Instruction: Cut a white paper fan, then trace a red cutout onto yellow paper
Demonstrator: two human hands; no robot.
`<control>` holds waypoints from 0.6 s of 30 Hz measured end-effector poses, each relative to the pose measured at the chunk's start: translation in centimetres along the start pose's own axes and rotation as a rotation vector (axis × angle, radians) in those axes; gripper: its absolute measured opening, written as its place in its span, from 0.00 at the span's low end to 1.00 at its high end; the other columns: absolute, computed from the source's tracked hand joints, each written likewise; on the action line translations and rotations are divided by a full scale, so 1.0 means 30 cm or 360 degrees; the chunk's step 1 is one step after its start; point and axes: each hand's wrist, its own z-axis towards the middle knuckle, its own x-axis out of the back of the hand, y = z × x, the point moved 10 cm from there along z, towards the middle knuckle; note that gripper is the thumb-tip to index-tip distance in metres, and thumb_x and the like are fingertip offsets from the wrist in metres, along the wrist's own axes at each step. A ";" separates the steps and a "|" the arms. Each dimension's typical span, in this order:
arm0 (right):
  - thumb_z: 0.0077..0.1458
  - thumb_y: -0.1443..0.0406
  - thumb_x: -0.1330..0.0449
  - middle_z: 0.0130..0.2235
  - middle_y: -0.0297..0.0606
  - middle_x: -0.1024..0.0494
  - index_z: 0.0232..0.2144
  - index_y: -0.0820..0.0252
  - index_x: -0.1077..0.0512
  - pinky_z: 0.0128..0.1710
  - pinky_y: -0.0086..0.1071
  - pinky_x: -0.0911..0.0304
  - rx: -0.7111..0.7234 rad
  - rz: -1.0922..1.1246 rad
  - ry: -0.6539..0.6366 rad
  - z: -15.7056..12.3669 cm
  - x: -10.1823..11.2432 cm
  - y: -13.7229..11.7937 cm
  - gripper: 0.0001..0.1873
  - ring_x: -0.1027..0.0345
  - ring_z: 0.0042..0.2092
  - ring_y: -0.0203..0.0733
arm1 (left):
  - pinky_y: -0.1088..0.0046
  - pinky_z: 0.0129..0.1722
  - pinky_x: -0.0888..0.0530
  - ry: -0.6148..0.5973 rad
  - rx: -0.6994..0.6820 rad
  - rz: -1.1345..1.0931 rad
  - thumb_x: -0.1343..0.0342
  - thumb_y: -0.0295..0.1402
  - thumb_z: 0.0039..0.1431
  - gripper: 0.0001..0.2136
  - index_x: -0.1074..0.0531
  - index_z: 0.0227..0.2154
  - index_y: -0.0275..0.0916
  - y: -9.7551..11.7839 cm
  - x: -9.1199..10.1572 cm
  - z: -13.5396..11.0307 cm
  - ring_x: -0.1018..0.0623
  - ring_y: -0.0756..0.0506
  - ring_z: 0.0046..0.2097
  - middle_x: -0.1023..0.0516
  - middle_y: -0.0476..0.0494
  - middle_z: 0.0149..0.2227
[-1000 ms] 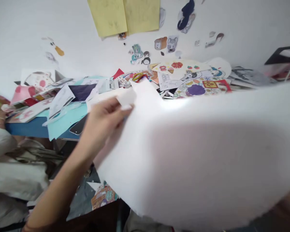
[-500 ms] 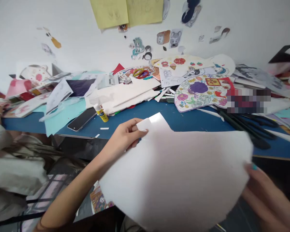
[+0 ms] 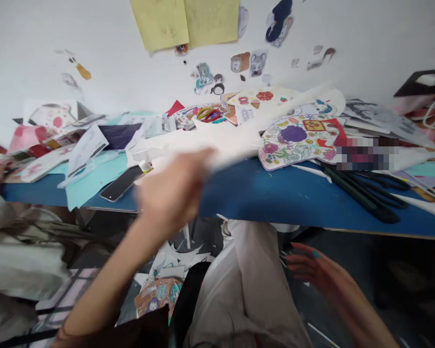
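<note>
My left hand [image 3: 172, 191] is lifted in front of the blue table's [image 3: 275, 193] front edge and is smeared by motion. Its fingers pinch the near edge of a large white sheet [image 3: 239, 140]. The sheet shows as a blurred streak lying low over the paper clutter towards the back right. My right hand [image 3: 313, 270] hangs below the table edge on the right, fingers spread and holding nothing. My lap in light trousers [image 3: 246, 290] is between the hands.
A phone [image 3: 121, 182] and a small glue bottle [image 3: 145, 166] lie left of my left hand. A coloured drawing [image 3: 297, 140] and black scissors [image 3: 366, 186] lie to the right. Another person's sleeve [image 3: 0, 208] is at far left. Paper scraps litter the floor.
The white sheet has swung from in front of me up and away onto the table. My right hand has let go of it and dropped below the table edge.
</note>
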 end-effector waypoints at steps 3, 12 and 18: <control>0.52 0.54 0.40 0.37 0.44 0.21 0.39 0.53 0.24 0.36 0.37 0.31 -0.0062 -0.0034 -0.0210 0.008 -0.066 0.060 0.15 0.26 0.36 0.44 | 0.78 0.22 0.30 -0.0790 -0.0477 0.0528 0.47 0.22 0.51 0.16 0.28 0.44 0.35 0.047 -0.335 -0.156 0.24 0.49 0.27 0.25 0.37 0.47; 0.41 0.41 0.39 0.48 0.45 0.27 0.52 0.52 0.33 0.37 0.40 0.32 0.0031 -0.0277 -0.0789 -0.045 -0.378 0.211 0.39 0.29 0.43 0.50 | 0.74 0.33 0.25 -0.0587 -0.0398 0.0275 0.56 0.23 0.56 0.14 0.32 0.43 0.38 0.081 -0.422 -0.508 0.22 0.47 0.38 0.24 0.40 0.44; 0.49 0.37 0.53 0.36 0.38 0.24 0.36 0.49 0.26 0.47 0.46 0.36 0.0190 -0.0727 -0.0534 0.040 -0.334 0.454 0.30 0.30 0.44 0.52 | 0.70 0.41 0.27 -0.1215 0.0692 -0.0051 0.58 0.20 0.51 0.18 0.30 0.42 0.37 -0.206 -0.706 -0.901 0.24 0.44 0.43 0.24 0.40 0.42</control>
